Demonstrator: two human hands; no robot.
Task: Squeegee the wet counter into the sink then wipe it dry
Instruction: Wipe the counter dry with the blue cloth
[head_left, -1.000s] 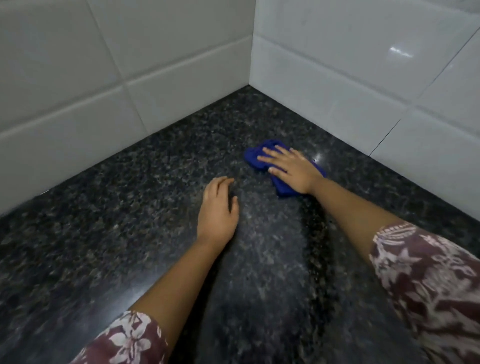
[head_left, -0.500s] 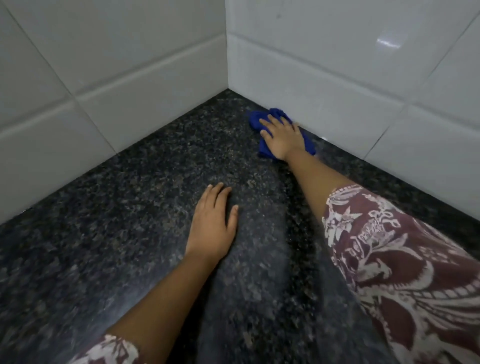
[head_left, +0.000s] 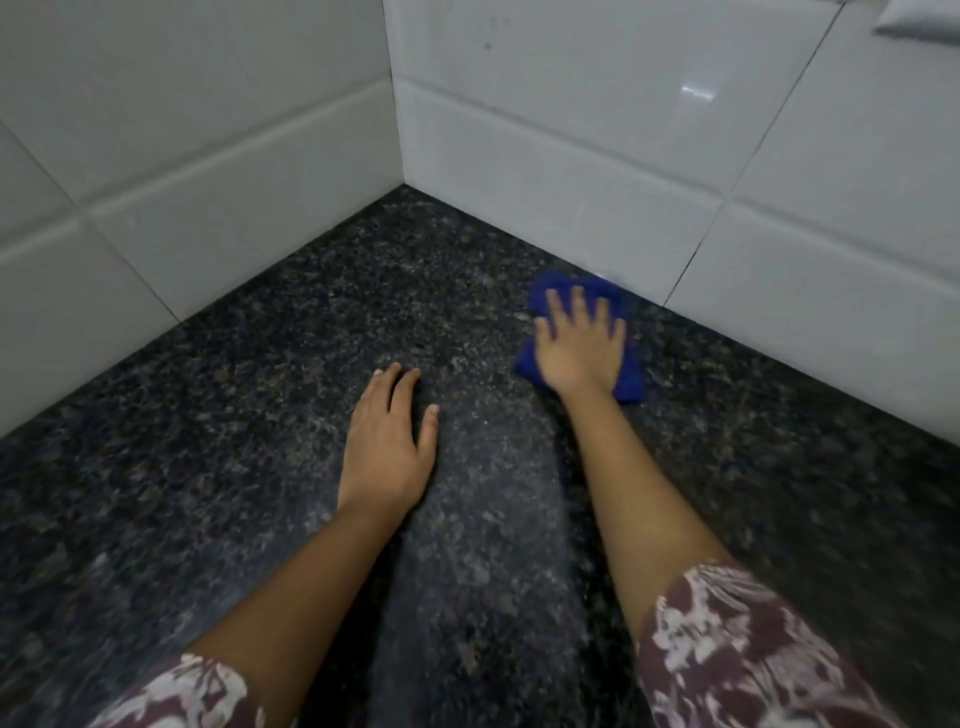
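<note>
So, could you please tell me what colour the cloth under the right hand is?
The cloth is blue, seen in the head view.

I see bare forearms, with short maroon sleeves (head_left: 737, 654) in a white floral print at the frame's bottom corners.

A dark speckled stone bench (head_left: 208, 441) is seen running into a corner. A crumpled blue cloth (head_left: 631, 382) is laid on it near the right wall, pressed flat under the right hand (head_left: 582, 348). The left hand (head_left: 387, 447) is rested palm-down on the bare stone, apart from the cloth.
</note>
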